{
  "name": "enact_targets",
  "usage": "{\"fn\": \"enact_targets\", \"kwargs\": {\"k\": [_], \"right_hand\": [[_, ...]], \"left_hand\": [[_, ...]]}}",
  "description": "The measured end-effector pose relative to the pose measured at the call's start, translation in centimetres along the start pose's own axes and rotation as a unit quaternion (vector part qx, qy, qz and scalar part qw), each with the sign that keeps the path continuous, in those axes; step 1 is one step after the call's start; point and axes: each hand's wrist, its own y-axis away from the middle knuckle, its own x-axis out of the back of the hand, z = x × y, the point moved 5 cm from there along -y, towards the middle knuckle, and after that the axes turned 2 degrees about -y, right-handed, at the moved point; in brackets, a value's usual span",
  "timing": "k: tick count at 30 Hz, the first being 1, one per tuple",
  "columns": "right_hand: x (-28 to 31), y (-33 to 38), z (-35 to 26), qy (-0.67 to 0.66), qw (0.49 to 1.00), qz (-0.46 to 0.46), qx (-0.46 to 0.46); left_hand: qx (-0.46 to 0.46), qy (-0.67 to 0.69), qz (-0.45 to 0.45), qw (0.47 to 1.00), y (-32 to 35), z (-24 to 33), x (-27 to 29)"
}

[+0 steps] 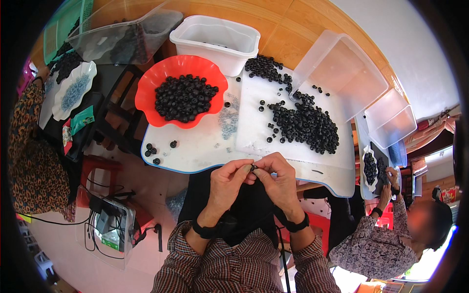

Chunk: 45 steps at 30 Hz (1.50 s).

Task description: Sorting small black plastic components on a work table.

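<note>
My left hand point(225, 185) and my right hand point(279, 181) meet just off the table's near edge, fingertips pinched together on a small black round part point(253, 168). Fingers cover most of it. On the white table ahead lies a loose heap of small black round parts point(308, 124), some showing a hole in the middle. A red scalloped bowl point(146, 93) to its left holds many more of them. Between bowl and heap, small clear pieces point(228, 119) are scattered on the table. Several black parts point(152, 150) sit apart near the left table corner.
A white tub point(215, 51) stands behind the bowl. A clear plastic bin point(342, 73) lies tilted at the back right. People work at tables on both sides: a patterned sleeve point(29, 107) at left, a seated person point(381, 244) at right. A red stool point(100, 168) and cables are lower left.
</note>
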Motion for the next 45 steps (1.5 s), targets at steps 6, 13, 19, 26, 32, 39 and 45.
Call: {"fn": "enact_targets", "kwargs": {"k": [6,13,19,26,32,39,45], "right_hand": [[0.2,0.1,0.0,-0.001,1.000,-0.009,0.003],[0.1,0.2,-1.0,0.054,0.998,-0.027,-0.007],[-0.2,0.7,-0.7,0.101,0.995,-0.009,-0.019],[-0.3,1.2,-0.2,0.073,0.997,0.000,-0.028],[-0.4,1.4,0.1,0.058,0.998,0.006,-0.013],[-0.6,1.5,0.2,0.023,0.999,0.019,-0.018],[-0.4,1.9,0.8,-0.151,0.984,0.016,-0.092]], "left_hand": [[-0.023,-0.045,-0.002,0.999,0.2,0.7,-0.4],[-0.005,-0.068,0.017,0.998,0.4,0.7,-0.4],[0.004,-0.037,0.010,0.999,0.4,0.0,-0.4],[0.025,-0.041,-0.006,0.999,0.4,0.1,-0.5],[0.006,-0.090,-0.012,0.996,0.7,0.7,-0.8],[-0.008,-0.115,-0.023,0.993,0.8,0.5,-0.5],[0.036,0.029,-0.074,0.996,0.4,0.2,0.3]]}}
